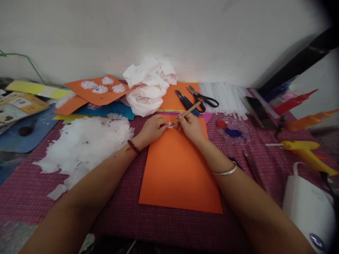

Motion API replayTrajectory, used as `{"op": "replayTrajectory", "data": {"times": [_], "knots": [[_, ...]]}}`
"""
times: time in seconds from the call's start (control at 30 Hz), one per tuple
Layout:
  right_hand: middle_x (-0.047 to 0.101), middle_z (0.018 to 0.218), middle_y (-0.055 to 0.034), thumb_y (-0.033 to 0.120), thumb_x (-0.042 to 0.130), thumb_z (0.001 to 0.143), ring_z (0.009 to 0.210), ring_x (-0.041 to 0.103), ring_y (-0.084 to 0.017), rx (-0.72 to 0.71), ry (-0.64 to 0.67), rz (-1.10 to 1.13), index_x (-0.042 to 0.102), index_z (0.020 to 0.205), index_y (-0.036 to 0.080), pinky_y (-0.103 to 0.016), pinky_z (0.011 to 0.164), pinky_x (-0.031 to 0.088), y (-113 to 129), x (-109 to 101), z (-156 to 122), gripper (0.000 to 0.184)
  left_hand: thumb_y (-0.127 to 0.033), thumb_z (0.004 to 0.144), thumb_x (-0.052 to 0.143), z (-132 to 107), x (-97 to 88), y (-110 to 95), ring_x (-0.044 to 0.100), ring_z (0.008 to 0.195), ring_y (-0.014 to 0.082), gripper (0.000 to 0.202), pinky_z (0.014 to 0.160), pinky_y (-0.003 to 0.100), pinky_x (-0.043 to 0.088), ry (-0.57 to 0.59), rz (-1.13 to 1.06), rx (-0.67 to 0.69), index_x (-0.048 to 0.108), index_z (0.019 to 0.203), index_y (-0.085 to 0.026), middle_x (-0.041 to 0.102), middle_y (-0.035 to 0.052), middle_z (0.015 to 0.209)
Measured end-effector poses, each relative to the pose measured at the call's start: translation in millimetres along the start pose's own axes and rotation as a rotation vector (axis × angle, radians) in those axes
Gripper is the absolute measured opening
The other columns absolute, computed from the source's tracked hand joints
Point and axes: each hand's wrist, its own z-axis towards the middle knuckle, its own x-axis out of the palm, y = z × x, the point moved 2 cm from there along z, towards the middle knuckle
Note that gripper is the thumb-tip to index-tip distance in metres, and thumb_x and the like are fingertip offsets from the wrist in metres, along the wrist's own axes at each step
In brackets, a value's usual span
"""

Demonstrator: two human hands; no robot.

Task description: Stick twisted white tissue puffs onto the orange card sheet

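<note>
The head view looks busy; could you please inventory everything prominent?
Paper sheet: 1, orange, centre
Stick: 1, tan, centre
Tissue pieces: many, white, left
Crumpled paper: pile, white, back
Decorated sheet: at least 1, orange, back left
Scissors: 1, black handles, back
Glue gun: 1, yellow, right
Smartphone: 1, black, right
Paint palette: 1, clear, right
Tablecloth: 1, checked magenta, beneath
Left hand: 1, dark wristband, over sheet
Right hand: 1, silver bangle, holding stick

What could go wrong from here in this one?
The left forearm could brush the loose white paper pieces beside it and scatter them. The right hand, holding a tan stick, works close to the scissors and might knock them. Straying rightward, it could smear the blue paint.
</note>
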Motion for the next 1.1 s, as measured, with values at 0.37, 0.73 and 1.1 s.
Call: {"op": "replayTrajectory", "data": {"times": [0.37, 0.73, 1.1], "knots": [[0.059, 0.054, 0.004, 0.032, 0.054, 0.088, 0.041, 0.051, -0.01, 0.073, -0.142, 0.122, 0.052, 0.079, 0.021, -0.022, 0.043, 0.04, 5, -5, -2, 0.014, -0.012, 0.081, 0.057, 4, 4.1, 6, 0.054, 0.069, 0.0143, 0.016, 0.064, 0.028, 0.038, 0.005, -0.028, -0.08, 0.068, 0.069, -0.016, 0.061, 0.0019, 0.07], [0.059, 0.058, 0.0028, 0.027, 0.052, 0.088, 0.045, 0.052, -0.011, -0.002, -0.071, -0.004, 0.052, 0.079, 0.021, -0.024, 0.046, 0.04, 6, 1, -3, 0.01, -0.012, 0.082, 0.057, 4, 3.8, 6, 0.051, 0.067, 0.0136, 0.017, 0.063, 0.028, 0.036, 0.014, -0.035, -0.083, 0.066, 0.067, -0.015, 0.055, 0.0011, 0.068], [0.063, 0.066, 0.001, 0.036, 0.053, 0.09, 0.05, 0.055, -0.011, -0.036, 0.02, -0.08, 0.053, 0.084, 0.021, -0.024, 0.051, 0.044, 3, 2, -3, 0.016, -0.013, 0.083, 0.06, 4, 9.2, 13, 0.055, 0.071, 0.0136, 0.014, 0.066, 0.027, 0.04, -0.004, -0.019, -0.068, 0.07, 0.074, -0.016, 0.063, 0.0018, 0.073]]}}
